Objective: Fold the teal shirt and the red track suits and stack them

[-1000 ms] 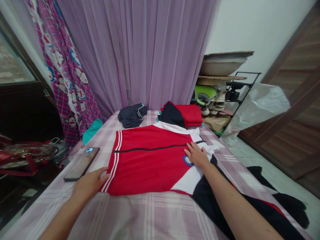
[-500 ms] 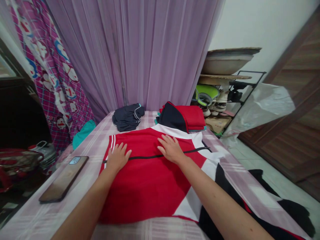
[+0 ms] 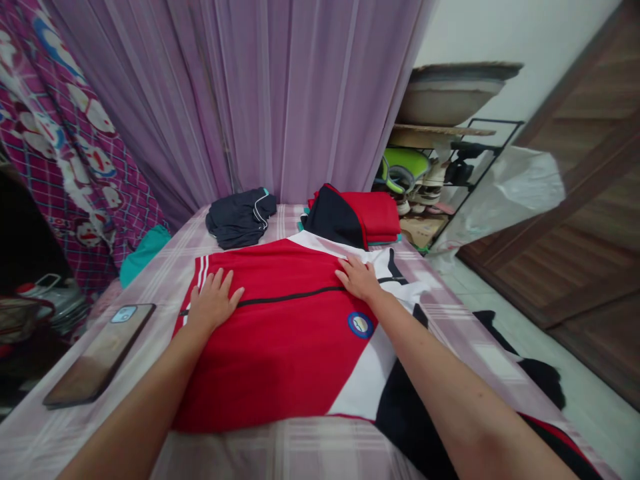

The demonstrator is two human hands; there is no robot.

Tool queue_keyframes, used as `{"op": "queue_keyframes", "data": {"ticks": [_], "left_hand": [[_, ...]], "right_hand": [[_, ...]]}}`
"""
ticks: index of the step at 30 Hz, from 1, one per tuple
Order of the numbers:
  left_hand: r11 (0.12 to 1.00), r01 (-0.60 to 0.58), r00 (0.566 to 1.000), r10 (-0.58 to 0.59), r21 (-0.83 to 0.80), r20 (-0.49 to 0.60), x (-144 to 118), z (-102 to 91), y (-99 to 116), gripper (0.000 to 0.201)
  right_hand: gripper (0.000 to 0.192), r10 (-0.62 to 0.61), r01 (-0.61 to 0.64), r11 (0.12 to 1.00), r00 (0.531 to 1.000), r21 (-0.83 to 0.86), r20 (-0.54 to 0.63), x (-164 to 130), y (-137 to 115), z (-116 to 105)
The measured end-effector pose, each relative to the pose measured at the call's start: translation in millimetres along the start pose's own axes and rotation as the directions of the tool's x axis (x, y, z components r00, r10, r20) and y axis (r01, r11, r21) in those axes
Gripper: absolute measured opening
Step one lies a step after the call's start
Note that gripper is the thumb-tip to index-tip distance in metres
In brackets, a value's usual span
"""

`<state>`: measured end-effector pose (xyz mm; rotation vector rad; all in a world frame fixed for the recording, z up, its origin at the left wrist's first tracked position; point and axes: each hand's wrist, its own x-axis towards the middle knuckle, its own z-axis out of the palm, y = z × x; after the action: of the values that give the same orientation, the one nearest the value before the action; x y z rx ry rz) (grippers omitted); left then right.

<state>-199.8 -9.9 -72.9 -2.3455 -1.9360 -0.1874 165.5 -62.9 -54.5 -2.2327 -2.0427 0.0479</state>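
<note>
Red jacket (image 3: 280,333) lay spread, unfolded; left hand (image 3: 213,303) and right hand (image 3: 357,279) pressed flat, fingers open, gripping nothing. Folded pile (image 3: 357,217) waited behind.

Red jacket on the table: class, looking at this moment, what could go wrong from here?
1. The jacket has its black sleeve trailing off the table edge toward the floor; its weight may drag the flat part askew.
2. The phone lies near the table's left edge, close to the left hand; a sweeping move might knock it off.
3. The right hand presses near the folded stack; pushed cloth could disturb it.
</note>
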Motion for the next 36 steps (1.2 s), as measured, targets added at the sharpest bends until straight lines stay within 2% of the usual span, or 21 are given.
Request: {"op": "queue_keyframes", "data": {"ticks": [4, 7, 9, 12, 17, 20, 23, 25, 28, 31, 33, 34, 36], "left_hand": [[0.999, -0.019, 0.998, 0.017, -0.029, -0.064, -1, -8.6, 1, 0.060], [0.994, -0.099, 0.985, 0.094, -0.033, -0.145, -11, -22.4, 7, 0.055], [0.982, -0.179, 0.978, 0.171, -0.059, -0.116, -26, -29.8, 13, 0.053], [0.961, -0.259, 0.966, 0.258, -0.098, -0.021, -58, -30.4, 18, 0.055], [0.971, -0.238, 0.971, 0.238, 0.002, 0.030, -102, -15.6, 19, 0.058], [0.974, -0.224, 0.974, 0.223, 0.034, 0.025, -107, -13.7, 21, 0.058], [0.973, -0.227, 0.974, 0.227, 0.048, -0.003, -105, -15.1, 22, 0.059], [0.971, -0.236, 0.970, 0.238, 0.038, -0.050, -104, -14.5, 22, 0.059], [0.965, -0.261, 0.954, 0.255, -0.017, -0.159, -104, -11.4, 20, 0.058], [0.948, -0.311, 0.920, 0.282, -0.068, -0.273, -105, -10.5, 18, 0.050], [0.935, -0.344, 0.897, 0.298, -0.091, -0.326, -107, -13.0, 18, 0.044], [0.930, -0.354, 0.891, 0.302, -0.100, -0.340, -109, -15.0, 19, 0.041], [0.930, -0.352, 0.892, 0.300, -0.106, -0.338, -112, -19.7, 20, 0.036]], "right_hand": [[0.057, -0.059, 0.060, 0.998, 0.995, 0.012, -0.082, -57, 5, -7], [0.057, -0.009, 0.007, 0.999, 0.999, -0.035, -0.034, -96, 18, 4], [0.058, 0.030, -0.030, 0.997, 1.000, -0.065, 0.003, -109, 24, 11], [0.058, 0.048, -0.046, 0.997, 0.999, -0.067, 0.019, -113, 25, 13], [0.055, 0.065, -0.068, 0.997, 0.996, -0.040, -0.058, -113, 30, 8], [0.051, 0.122, -0.120, 0.992, 0.990, 0.034, -0.065, -114, 41, 8], [0.047, 0.106, -0.098, 0.979, 0.993, 0.178, -0.042, -113, 53, 1], [0.047, 0.100, -0.088, 0.969, 0.994, 0.230, -0.040, -114, 63, -9], [0.045, 0.157, -0.151, 0.959, 0.988, 0.241, -0.006, -122, 84, -29], [0.041, 0.229, -0.238, 0.948, 0.971, 0.211, 0.065, -141, 109, -51], [0.048, 0.246, -0.296, 0.930, 0.942, 0.218, 0.229, -157, 123, -62], [0.053, 0.239, -0.333, 0.913, 0.905, 0.234, 0.353, -165, 128, -66], [0.060, 0.181, -0.404, 0.872, 0.790, 0.276, 0.586, -182, 135, -71]]}}
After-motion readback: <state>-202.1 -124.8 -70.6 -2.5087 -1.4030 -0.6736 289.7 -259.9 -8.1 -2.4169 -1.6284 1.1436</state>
